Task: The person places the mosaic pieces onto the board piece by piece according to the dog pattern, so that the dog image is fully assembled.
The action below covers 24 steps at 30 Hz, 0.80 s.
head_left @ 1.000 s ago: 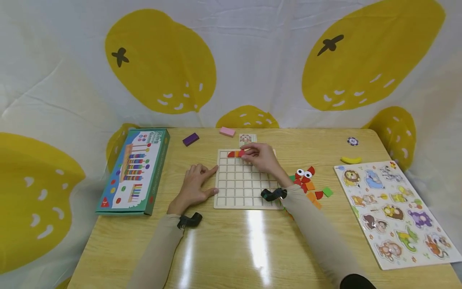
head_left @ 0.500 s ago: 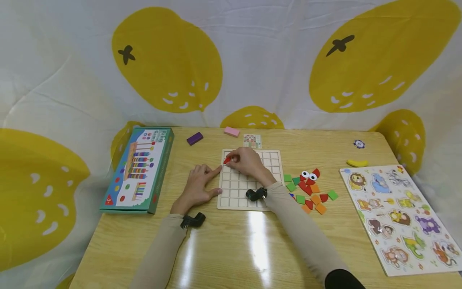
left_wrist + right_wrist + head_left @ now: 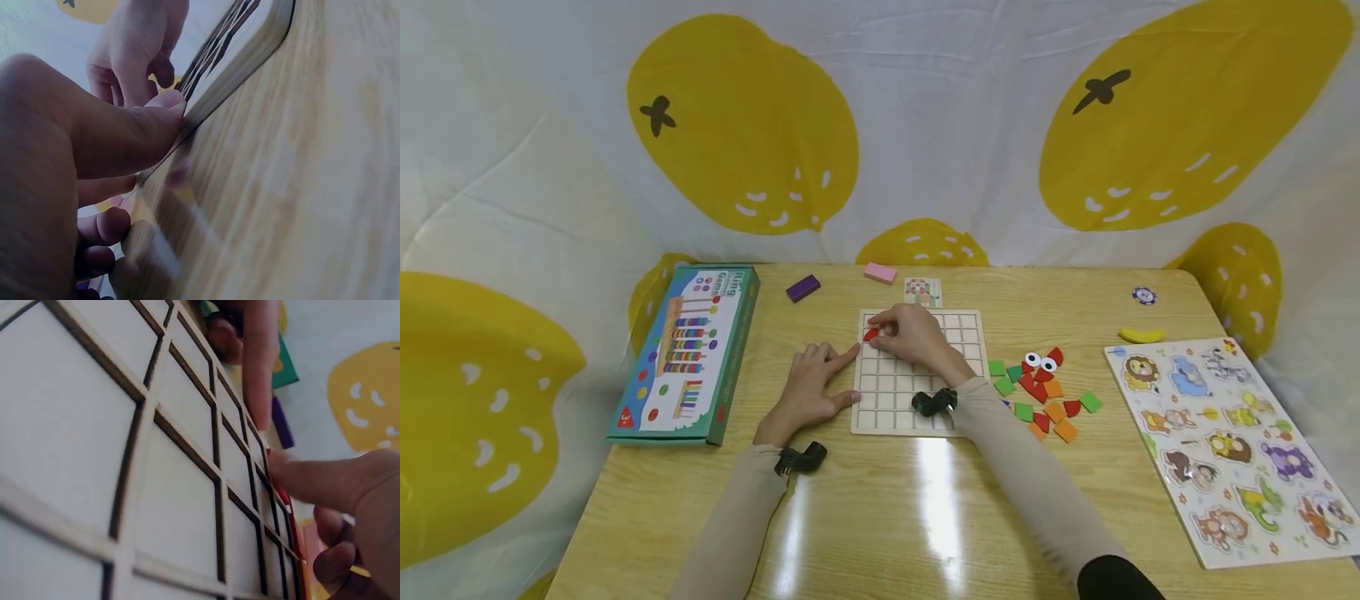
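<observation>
A wooden grid board [image 3: 887,382] lies flat on the table. My right hand [image 3: 916,337] reaches over its upper left part and pinches a small red tile [image 3: 871,334] with rounded outline at the left column, second row from the top. In the right wrist view the thumb [image 3: 325,481] is on the red tile, right at the grid's edge. My left hand [image 3: 808,387] rests beside the board's left side, index finger and thumb touching its edge. The left wrist view shows that thumb [image 3: 140,134] pressed against the board. My right hand hides the top row's tiles in the head view.
Loose red, green and orange tiles [image 3: 1054,411] lie right of the board. A picture card [image 3: 922,292], a pink block [image 3: 880,272] and a purple block [image 3: 803,288] are behind. A game box [image 3: 700,358] stands left; an animal puzzle [image 3: 1217,450] and a banana piece [image 3: 1141,335] are right.
My right hand has moved left and slightly nearer, from a red tile in the top row to the left column with another red tile. The left hand stays at the board's edge.
</observation>
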{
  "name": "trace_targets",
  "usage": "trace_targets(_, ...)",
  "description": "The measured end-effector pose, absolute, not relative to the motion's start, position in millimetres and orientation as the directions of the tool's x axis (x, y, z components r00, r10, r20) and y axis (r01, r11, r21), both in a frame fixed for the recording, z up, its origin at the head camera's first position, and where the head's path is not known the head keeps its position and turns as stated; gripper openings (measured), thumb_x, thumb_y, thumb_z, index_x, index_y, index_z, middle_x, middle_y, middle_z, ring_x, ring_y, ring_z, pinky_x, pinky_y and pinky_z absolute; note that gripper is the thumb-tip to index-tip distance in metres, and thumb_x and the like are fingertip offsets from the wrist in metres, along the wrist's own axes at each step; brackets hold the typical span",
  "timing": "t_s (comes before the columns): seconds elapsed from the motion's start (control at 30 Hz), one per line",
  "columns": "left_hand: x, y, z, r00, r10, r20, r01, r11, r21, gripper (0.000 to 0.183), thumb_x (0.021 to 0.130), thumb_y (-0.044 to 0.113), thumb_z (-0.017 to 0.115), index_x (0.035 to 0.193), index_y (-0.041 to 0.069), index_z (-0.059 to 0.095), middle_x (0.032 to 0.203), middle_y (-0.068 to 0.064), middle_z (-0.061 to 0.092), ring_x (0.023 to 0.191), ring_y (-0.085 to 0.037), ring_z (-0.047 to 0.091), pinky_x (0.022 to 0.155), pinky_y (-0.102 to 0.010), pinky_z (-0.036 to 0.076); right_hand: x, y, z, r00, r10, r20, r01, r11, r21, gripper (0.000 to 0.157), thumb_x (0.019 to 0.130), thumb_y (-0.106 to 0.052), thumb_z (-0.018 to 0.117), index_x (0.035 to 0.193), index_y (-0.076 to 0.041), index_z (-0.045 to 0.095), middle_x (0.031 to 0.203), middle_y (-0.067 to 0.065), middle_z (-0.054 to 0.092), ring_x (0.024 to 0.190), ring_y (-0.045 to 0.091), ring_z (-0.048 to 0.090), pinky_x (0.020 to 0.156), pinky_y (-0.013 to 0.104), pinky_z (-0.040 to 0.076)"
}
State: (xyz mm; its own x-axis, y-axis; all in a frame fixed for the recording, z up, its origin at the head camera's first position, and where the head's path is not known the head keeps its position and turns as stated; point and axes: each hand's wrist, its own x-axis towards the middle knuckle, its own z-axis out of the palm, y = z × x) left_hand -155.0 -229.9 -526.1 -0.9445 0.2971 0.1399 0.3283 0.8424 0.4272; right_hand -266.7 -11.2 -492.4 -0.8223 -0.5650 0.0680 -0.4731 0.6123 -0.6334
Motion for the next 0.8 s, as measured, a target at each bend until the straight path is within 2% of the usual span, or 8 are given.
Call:
trace_targets(0.1, -153.5, -228.9, -525.2, -0.949, 0.289, 0.129, 0.316, 0.847, 0.428, 0.077, 0.082, 0.048, 0.071, 0.150, 0.023, 0.044, 0.093, 0.001, 0.041, 0.083, -0.019, 0.032, 0.075, -0.035, 0.023, -266.4, 8.4, -485.1, -0.825, -0.554, 0.115, -0.473, 0.564, -0.677, 0.036, 0.084, -0.031, 0.079, 0.117, -0.016, 0.074, 0.075, -0.005, 0.060, 0.067, 0.013, 0.052, 0.064, 0.030, 0.041)
trace_targets(0.2, -152.2, -227.9, -524.7, -0.948, 0.290, 0.129, 0.317, 0.846, 0.429, 0.076, 0.082, 0.045, 0.072, 0.150, 0.022, 0.045, 0.092, 0.000, 0.041, 0.082, -0.019, 0.032, 0.074, -0.034, 0.023, -264.3, 47.4, -475.1, -0.841, -0.525, 0.134, -0.450, 0.540, -0.711, 0.032, 0.085, -0.031, 0.078, 0.111, -0.012, 0.076, 0.076, -0.002, 0.062, 0.067, 0.016, 0.053, 0.063, 0.031, 0.043)
trace_targets(0.3, -151.5, -227.0, -524.6, -0.946, 0.292, 0.137, 0.323, 0.843, 0.430, 0.074, 0.082, 0.042, 0.072, 0.149, 0.021, 0.046, 0.090, -0.001, 0.041, 0.082, -0.019, 0.032, 0.074, -0.034, 0.023, -258.0, 95.0, -467.3, -0.864, -0.495, 0.092, -0.417, 0.600, -0.682, 0.027, 0.086, -0.030, 0.077, 0.106, -0.011, 0.077, 0.078, -0.001, 0.064, 0.067, 0.017, 0.054, 0.061, 0.032, 0.044)
trace_targets(0.47, -150.6, -226.8, -525.0, -0.946, 0.291, 0.143, 0.324, 0.840, 0.435, 0.074, 0.082, 0.041, 0.072, 0.149, 0.020, 0.046, 0.090, -0.001, 0.040, 0.082, -0.019, 0.031, 0.074, -0.034, 0.023, -242.4, 153.7, -466.4, -0.879, -0.475, -0.050, -0.372, 0.747, -0.551, 0.025, 0.086, -0.027, 0.078, 0.106, -0.013, 0.077, 0.085, -0.003, 0.066, 0.072, 0.014, 0.058, 0.064, 0.033, 0.046)
trace_targets(0.6, -149.8, -228.5, -525.8, -0.946, 0.287, 0.149, 0.323, 0.839, 0.438, 0.075, 0.082, 0.041, 0.072, 0.149, 0.020, 0.046, 0.091, -0.001, 0.041, 0.082, -0.019, 0.032, 0.074, -0.034, 0.023, -234.0, 170.2, -472.6, -0.862, -0.496, -0.106, -0.370, 0.757, -0.539, 0.021, 0.087, -0.025, 0.077, 0.104, -0.014, 0.077, 0.088, -0.003, 0.069, 0.077, 0.012, 0.062, 0.071, 0.036, 0.051)
trace_targets(0.8, -151.2, -227.3, -527.2, -0.943, 0.295, 0.154, 0.333, 0.831, 0.446, 0.074, 0.083, 0.042, 0.072, 0.149, 0.022, 0.045, 0.091, -0.001, 0.041, 0.082, -0.019, 0.032, 0.075, -0.034, 0.023, -233.5, 174.7, -473.1, -0.866, -0.495, -0.072, -0.369, 0.730, -0.576, 0.013, 0.086, -0.019, 0.078, 0.094, -0.011, 0.070, 0.084, 0.000, 0.066, 0.073, 0.013, 0.059, 0.070, 0.034, 0.050)
